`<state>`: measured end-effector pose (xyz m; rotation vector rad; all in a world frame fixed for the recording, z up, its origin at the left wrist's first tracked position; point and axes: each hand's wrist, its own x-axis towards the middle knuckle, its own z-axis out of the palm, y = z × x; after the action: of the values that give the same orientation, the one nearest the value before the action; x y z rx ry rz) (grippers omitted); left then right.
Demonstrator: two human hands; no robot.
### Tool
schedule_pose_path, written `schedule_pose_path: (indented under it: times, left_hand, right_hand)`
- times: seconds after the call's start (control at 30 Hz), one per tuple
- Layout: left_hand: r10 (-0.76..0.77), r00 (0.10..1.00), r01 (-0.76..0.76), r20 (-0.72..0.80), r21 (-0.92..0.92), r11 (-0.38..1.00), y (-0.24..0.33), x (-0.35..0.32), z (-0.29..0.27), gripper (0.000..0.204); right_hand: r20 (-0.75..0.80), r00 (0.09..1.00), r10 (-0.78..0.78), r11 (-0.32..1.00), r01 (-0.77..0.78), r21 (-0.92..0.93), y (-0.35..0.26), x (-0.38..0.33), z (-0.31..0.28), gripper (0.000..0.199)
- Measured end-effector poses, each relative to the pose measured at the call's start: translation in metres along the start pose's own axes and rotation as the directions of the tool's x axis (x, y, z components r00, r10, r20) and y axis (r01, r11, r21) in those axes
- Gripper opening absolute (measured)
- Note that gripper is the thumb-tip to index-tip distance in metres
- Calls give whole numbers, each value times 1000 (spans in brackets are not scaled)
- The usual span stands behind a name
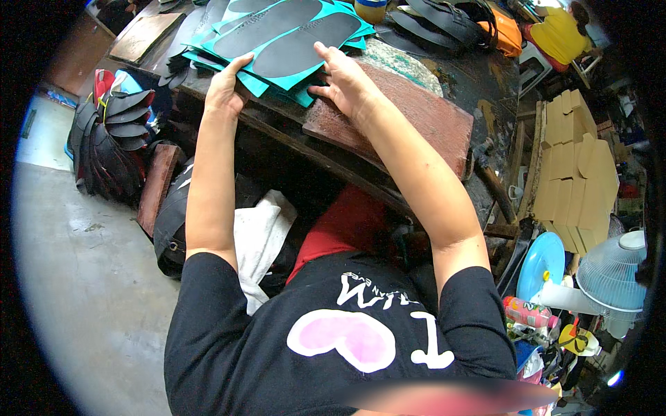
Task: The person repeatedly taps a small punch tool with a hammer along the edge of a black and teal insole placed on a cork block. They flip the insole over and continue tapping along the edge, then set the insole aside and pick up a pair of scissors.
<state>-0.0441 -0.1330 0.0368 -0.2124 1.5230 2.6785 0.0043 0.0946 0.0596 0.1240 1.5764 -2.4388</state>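
A stack of teal sheets [345, 40] lies on the dark workbench, with black sole-shaped pieces [306, 47] on the top ones. My left hand [225, 89] grips the near left edge of the stack, its thumb along the sheets and its other fingers partly hidden. At the right edge, my right hand [345, 82] holds the sheets with its thumb and fingers apart around the corner. Beneath my right wrist is a reddish-brown board [423, 125]. Behind it sits a pale, rounded slab [399, 64] with green stains.
Black sole pieces [437, 28] are piled at the back right, near an orange bag [506, 31]. Bundled black soles [111, 142] hang at the left. Cardboard boxes [572, 173] and a blue fan [541, 267] stand at the right. A person in yellow [560, 36] sits farther back.
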Motion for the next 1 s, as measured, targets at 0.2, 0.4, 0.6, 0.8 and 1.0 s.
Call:
schedule_pose_path:
  times: [0.2, 0.4, 0.6, 0.8, 1.0]
  left_hand:
    - [247, 961, -258, -123, -85, 962, 3, -23, 27, 35]
    - [429, 903, -428, -4, -62, 902, 35, -105, 68, 43]
    - [382, 918, -380, 111, -36, 924, 15, -144, 126, 29]
    - [143, 822, -45, 552, -187, 981, -71, -120, 216, 41]
    - [-55, 840, 109, 540, -69, 992, -125, -110, 302, 63]
  right_hand:
    - [12, 999, -36, 991, 34, 127, -6, -3, -16, 59]
    - [2, 999, -47, 992, 47, 120, -32, -39, -40, 92]
    - [-85, 909, -408, 861, 414, 295, -57, -97, -71, 74]
    - [-471, 667, -577, 775, 629, -59, -95, -128, -176, 56]
    - [-658, 523, -542, 805, 547, -228, -111, -155, -296, 70]
